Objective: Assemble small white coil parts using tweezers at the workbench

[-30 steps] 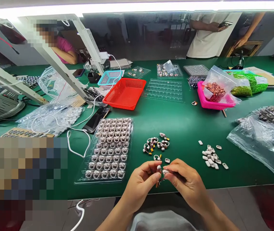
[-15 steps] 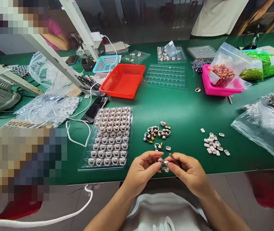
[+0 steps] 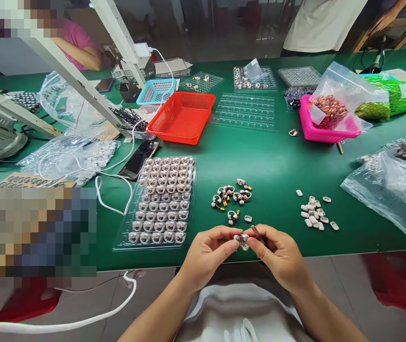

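Note:
Above the table's front edge, my left hand (image 3: 212,251) and my right hand (image 3: 277,251) meet over a small white-and-metallic electronic part (image 3: 241,241). The thumb and fingers of both hands pinch it from either side, and reddish wire shows on it. A thin brown stick (image 3: 257,234) lies between the fingers of my right hand. Just beyond the hands is one loose white cap (image 3: 248,219). Behind it sit several ring-shaped white assemblies (image 3: 226,191) with dark and yellow bits. Fingers hide much of the held part.
To the left stands a clear tray (image 3: 120,242) of several white rounded parts. A heap of white caps (image 3: 311,213) lies right. Farther back are a red basket (image 3: 179,130), a pink basket (image 3: 325,135), a phone (image 3: 139,160) and a bulky plastic bag (image 3: 384,185). Co-workers are across the table.
My hands have drawn slightly closer together, and the part between them has turned a little. The whole view has shifted slightly; the things on the table stay in place.

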Tool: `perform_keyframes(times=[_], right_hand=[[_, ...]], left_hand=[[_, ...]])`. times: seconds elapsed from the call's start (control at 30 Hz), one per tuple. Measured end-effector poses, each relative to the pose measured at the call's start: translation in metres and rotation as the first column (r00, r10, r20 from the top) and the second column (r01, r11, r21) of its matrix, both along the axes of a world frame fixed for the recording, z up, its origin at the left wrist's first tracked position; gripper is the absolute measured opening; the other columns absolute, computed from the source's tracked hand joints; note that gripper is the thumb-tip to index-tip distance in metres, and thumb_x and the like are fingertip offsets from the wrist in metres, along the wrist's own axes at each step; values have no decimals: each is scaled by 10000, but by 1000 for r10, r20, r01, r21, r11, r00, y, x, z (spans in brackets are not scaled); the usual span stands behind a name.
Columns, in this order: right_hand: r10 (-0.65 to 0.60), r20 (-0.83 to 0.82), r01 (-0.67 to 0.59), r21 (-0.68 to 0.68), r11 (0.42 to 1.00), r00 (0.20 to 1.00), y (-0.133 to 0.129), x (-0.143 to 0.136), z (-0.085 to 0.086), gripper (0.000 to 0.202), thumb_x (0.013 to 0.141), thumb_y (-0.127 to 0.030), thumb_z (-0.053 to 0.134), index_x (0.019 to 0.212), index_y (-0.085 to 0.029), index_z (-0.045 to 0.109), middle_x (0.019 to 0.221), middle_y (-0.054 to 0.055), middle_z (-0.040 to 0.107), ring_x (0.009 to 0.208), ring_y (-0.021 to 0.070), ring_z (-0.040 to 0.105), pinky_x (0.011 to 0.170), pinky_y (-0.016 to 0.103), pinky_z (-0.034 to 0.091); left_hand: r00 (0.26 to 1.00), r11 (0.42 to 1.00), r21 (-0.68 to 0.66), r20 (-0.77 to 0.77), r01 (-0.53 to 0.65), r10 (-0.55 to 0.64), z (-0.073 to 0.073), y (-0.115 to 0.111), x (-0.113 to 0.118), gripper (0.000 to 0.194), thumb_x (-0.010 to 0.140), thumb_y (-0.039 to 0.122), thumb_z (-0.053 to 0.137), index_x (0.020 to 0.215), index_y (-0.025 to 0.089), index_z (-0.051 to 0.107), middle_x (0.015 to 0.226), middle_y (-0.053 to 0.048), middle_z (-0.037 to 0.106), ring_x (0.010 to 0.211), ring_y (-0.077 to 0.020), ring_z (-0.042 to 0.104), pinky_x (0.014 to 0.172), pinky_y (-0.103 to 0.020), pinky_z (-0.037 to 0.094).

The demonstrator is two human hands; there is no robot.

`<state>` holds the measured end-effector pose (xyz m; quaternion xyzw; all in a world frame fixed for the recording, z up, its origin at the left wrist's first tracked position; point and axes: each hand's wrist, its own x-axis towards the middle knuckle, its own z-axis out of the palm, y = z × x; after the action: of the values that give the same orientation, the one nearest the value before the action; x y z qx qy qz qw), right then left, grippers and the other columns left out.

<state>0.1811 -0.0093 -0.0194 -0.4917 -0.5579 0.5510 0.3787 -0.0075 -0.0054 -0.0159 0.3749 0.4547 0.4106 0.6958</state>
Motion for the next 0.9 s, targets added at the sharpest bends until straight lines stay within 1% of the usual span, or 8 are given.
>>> perform_keyframes(times=[0.13,0.23,0.33,0.47,0.57,0.73,0.8,0.9], right_hand=[[-22,82,11,133,991,996,1,0,3,169,933,-331,627,883,-190,708,716,6,647,599,120,548,532,209,429],[-29,125,0,232,973,992,2,0,4,117,937,-279,624,894,-203,702,748,6,666,622,123,579,554,205,455],[-27,150,-23,321,947,988,2,0,2,71,940,-216,621,939,-221,692,797,2,682,658,119,598,578,199,470],[-6,174,-68,418,906,985,2,3,-2,117,939,-161,617,1016,-226,677,843,13,700,703,130,625,620,223,498],[25,193,-113,463,879,981,3,4,-4,157,938,-141,614,1057,-225,671,860,30,712,747,152,652,647,254,522],[66,218,-165,479,862,974,4,4,-1,174,952,-132,588,1078,-228,660,882,44,723,772,163,668,669,276,538],[50,228,-161,496,853,972,5,2,0,164,953,-134,582,1068,-225,657,873,42,725,760,162,668,669,277,539],[0,235,-124,511,851,972,4,0,-2,143,947,-140,590,1044,-224,652,860,35,722,742,159,669,656,266,540]], left_hand=[[994,996,80,-106,31,-22,3,0,-1,215,809,311,767,963,167,807,940,-96,760,885,-219,685,813,-302,533],[975,986,146,-220,77,-44,6,0,-3,215,834,301,732,977,158,806,935,-110,763,887,-232,687,810,-311,532],[952,977,175,-299,124,-67,10,1,-5,220,859,303,702,996,163,803,940,-109,768,888,-233,689,804,-309,529],[916,963,191,-387,193,-107,18,4,-7,210,877,293,682,989,164,803,945,-99,776,883,-221,690,812,-297,517],[885,943,216,-445,251,-133,23,6,-9,201,886,262,666,1002,172,803,919,-82,781,854,-205,685,800,-283,508],[873,917,272,-469,291,-138,25,7,-11,196,907,234,638,1015,197,798,913,-65,776,870,-207,681,819,-286,507],[884,918,283,-450,278,-129,23,7,-9,201,916,238,628,1026,204,793,944,-70,773,903,-214,682,842,-293,510],[907,929,290,-410,229,-96,20,5,-6,205,924,252,622,1027,205,793,968,-80,767,928,-221,683,858,-305,515]])
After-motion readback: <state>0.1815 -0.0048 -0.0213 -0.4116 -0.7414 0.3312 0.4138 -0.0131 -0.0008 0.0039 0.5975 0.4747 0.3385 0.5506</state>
